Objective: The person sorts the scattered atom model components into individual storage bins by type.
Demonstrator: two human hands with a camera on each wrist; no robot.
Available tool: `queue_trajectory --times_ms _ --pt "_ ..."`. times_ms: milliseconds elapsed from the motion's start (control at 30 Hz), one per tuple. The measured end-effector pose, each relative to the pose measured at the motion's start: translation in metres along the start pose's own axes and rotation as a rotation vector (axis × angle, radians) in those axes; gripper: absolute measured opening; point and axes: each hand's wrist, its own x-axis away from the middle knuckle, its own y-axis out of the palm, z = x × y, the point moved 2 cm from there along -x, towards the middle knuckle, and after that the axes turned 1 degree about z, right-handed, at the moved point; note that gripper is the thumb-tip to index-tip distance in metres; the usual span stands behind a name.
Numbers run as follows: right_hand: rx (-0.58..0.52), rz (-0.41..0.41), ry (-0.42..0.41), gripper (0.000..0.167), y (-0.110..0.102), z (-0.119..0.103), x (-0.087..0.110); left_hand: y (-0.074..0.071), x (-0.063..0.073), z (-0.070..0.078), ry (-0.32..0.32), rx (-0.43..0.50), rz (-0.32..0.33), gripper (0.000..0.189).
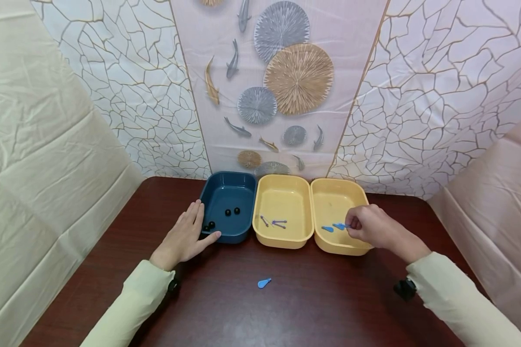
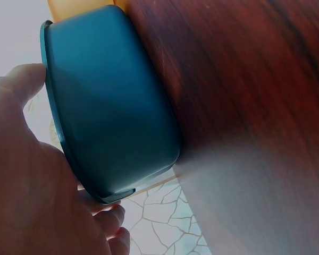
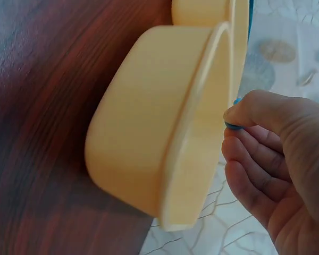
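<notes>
My left hand rests along the near left corner of a dark blue bin, fingers straight and the thumb at the front rim. Several small black balls lie inside that bin. Over the right-hand yellow bin, my right hand pinches a small blue piece between thumb and forefinger; the fingertips cover most of it. Below the hand, a blue teardrop-shaped piece lies on the bin's floor.
Between those two bins stands another yellow bin, holding a few thin purple sticks. A loose blue teardrop-shaped piece lies on the dark wooden table in front. Patterned cloth hangs behind the bins.
</notes>
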Motion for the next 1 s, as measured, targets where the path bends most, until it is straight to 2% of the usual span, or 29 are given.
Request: queue_trajectory --times_ms 133,300,500,833,1000 --pt "-0.014 0.007 -0.003 0.012 0.005 0.009 -0.004 0.0 0.0 0.0 0.0 -0.001 0.002 0.102" --pt "-0.023 -0.035 0.02 0.011 0.019 0.024 -0.01 0.0 0.0 0.0 0.002 -0.003 0.009 0.102" --pt "-0.014 -0.053 0.001 0.011 0.031 0.038 -0.016 0.0 0.0 0.0 0.0 -0.008 0.005 0.102" --pt "0.012 -0.097 0.019 0.009 0.043 0.047 -0.023 0.001 0.0 -0.001 -0.002 -0.001 0.002 0.102" --pt "0.017 -0.112 0.057 0.006 0.038 0.046 -0.024 0.001 -0.001 -0.001 0.005 -0.007 0.007 0.103"
